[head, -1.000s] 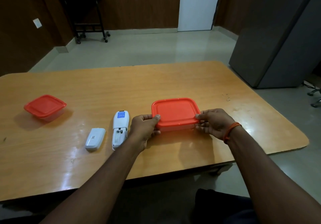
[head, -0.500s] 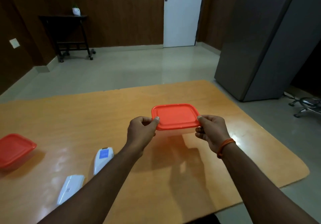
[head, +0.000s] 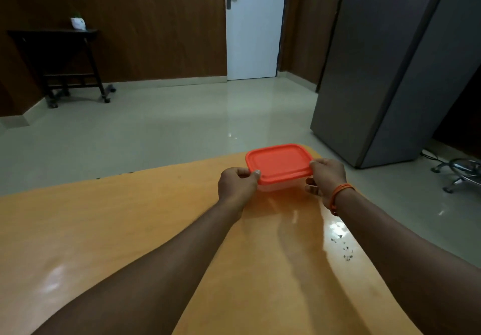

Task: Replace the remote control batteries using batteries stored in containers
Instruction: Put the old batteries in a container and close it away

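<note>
A clear plastic container with an orange lid point(head: 279, 163) is held by both hands near the far right corner of the wooden table point(head: 130, 230). My left hand point(head: 237, 186) grips its left edge, thumb on the lid rim. My right hand point(head: 327, 178), with an orange band at the wrist, grips its right edge. The container's clear base shows just below the lid; I cannot tell whether it touches the table. The contents are hidden. The remote, its cover and the second container are out of view.
The table's far edge runs just behind the container, and its right edge falls away close to my right arm. A tall grey cabinet point(head: 385, 69) stands to the right, a chair base point(head: 460, 170) beside it. A dark side table point(head: 59, 64) and a white door point(head: 253, 25) are across the room.
Both hands lifted the lidded container off the table and carried it away from me toward the far right corner. The view tilted up, so the remote, its cover and the other container dropped out of sight.
</note>
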